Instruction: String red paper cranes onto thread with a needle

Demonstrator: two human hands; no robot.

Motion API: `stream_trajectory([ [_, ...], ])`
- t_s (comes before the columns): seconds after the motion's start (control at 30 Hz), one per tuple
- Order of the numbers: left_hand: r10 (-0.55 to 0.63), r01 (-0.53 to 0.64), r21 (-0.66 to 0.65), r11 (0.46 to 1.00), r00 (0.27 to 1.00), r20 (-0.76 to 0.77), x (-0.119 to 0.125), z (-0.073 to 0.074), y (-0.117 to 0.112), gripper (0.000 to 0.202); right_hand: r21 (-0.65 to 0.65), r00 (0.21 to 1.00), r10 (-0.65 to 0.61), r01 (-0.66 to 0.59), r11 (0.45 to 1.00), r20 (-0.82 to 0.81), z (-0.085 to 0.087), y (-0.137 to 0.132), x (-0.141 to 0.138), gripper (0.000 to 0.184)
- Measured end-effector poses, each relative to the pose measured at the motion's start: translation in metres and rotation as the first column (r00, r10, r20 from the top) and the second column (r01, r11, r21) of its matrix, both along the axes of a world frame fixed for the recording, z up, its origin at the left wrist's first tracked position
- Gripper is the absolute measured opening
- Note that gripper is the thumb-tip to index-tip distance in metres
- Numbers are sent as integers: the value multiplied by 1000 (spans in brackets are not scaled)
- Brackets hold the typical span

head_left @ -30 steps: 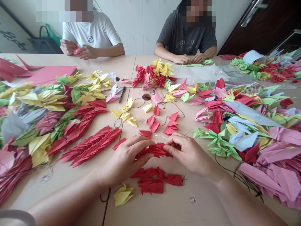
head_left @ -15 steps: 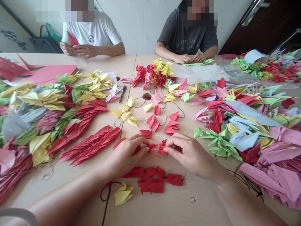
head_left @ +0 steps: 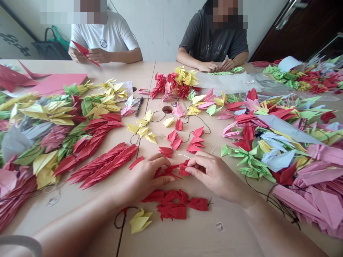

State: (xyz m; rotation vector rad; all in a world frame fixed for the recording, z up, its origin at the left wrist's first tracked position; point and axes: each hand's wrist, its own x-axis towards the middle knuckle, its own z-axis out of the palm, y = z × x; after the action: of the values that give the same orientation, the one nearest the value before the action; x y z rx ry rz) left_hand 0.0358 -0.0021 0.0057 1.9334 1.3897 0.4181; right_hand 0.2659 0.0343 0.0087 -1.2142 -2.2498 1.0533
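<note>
Our left hand (head_left: pixel 147 175) curls its fingers loosely around red origami pieces (head_left: pixel 172 168); our right hand (head_left: pixel 215 175) pinches a red paper fold (head_left: pixel 184 167) between its fingers (a yellow origami piece (head_left: pixel 140 221) lies nearer us).

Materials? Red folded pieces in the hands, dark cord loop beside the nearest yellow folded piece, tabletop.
Red folded pieces: most likely thin matte paper; crisp creases, flat facets, pointed tips.
Dark cord loop: thin, flexible, bends smoothly; probably thread or elastic, can't tell which.
Tabletop: probably wood-toned laminate; even tan, smooth, low sheen.
</note>
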Motion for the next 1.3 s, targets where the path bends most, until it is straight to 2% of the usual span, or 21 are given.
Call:
stream_trajectory([
  [0.23,1,-2,-26,1000,998,-58,5,2,1,17,-7,1000,15,-15,1000,-2,-1,0,-1,14],
  [0.37,19,3,139,990,988,-156,2,-7,-1,20,19,1000,-9,9,1000,-2,-4,0,-2,7],
  [0.53,-68,152,291,945,958,-278,-2,-13,-2,23,35,1000,-20,19,999,20,-8,0,-3,20],
  [0.7,-89,214,369,904,941,-327,-1,-9,-1,27,74,998,-61,58,996,31,-9,3,-1,35],
  [0.93,35,98,421,902,954,-297,-3,-10,-1,32,76,987,-57,46,996,150,-7,8,2,35],
  [1.03,34,77,393,916,963,-268,-7,-9,-2,30,71,983,-37,25,997,178,-8,8,2,32],
  [1.17,4,58,264,963,974,-228,-12,-6,-2,28,98,983,-53,36,994,176,-12,9,3,25],
  [1.3,-15,62,191,980,972,-235,-16,-2,-1,35,133,983,-74,52,990,167,-16,11,5,24],
])
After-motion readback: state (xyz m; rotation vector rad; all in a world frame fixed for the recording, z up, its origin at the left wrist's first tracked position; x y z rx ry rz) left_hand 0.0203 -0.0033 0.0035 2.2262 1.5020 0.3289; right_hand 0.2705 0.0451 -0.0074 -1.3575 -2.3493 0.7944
